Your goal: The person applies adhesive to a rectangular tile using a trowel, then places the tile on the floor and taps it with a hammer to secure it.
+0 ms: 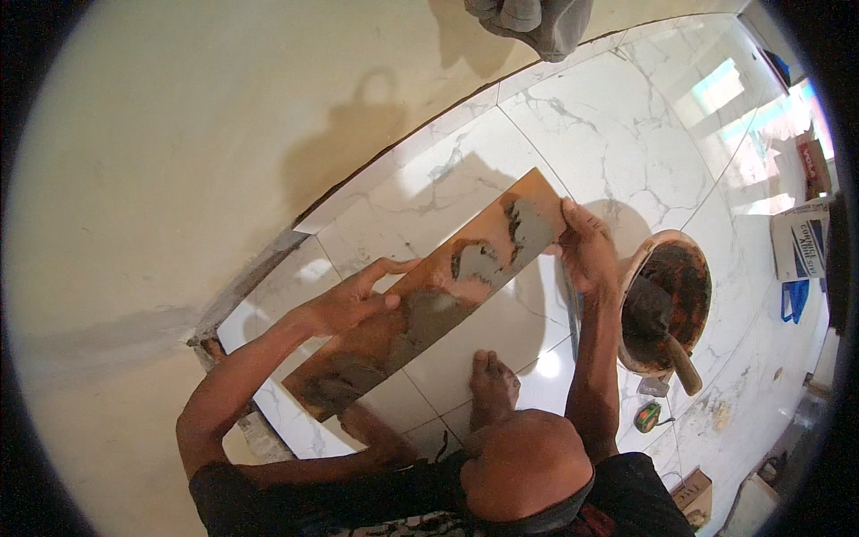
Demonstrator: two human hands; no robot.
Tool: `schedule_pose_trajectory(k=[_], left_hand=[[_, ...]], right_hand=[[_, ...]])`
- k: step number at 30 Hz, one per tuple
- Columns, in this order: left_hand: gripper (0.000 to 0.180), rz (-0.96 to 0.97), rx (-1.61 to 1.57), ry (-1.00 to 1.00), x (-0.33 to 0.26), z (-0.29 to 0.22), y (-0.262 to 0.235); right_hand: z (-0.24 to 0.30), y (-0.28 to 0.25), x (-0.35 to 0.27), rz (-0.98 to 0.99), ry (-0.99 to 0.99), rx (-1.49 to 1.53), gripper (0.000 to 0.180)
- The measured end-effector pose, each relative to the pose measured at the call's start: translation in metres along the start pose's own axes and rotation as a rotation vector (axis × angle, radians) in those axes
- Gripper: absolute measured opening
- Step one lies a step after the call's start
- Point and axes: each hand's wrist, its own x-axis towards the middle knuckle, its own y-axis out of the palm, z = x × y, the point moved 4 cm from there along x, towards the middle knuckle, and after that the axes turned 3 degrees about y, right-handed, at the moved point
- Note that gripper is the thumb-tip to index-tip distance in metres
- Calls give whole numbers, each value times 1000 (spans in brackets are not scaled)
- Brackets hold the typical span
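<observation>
A plain cream-yellow wall (161, 179) fills the left side, with dark shadows cast across it and a greyish smear low down. White floor tiles (626, 134) with grey marble veining spread to the right, glossy and catching bright reflections near the far edge. A grey object (537, 25), too cropped to identify, shows at the top edge. At the far right lie a red box (812, 167), a white carton (798, 246) and, just beside it, a blue item (793, 302). A brown cardboard box (694, 498) lies at lower right.
</observation>
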Motion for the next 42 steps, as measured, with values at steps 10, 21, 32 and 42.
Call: schedule_pose_trajectory(k=[10, 21, 32, 42], left_hand=[[54, 40, 176, -97, -49, 35, -8], [79, 78, 229, -549, -122, 75, -61], [77, -79, -79, -439, -203, 106, -69], [77, -772, -537, 222, -279, 169, -80]], right_hand=[[-37, 22, -7, 125, 163, -34, 37], [-57, 40, -17, 50, 115, -159, 34], [-87, 10, -4, -38, 117, -395, 28], [-101, 48, 12, 25, 135, -291, 27]])
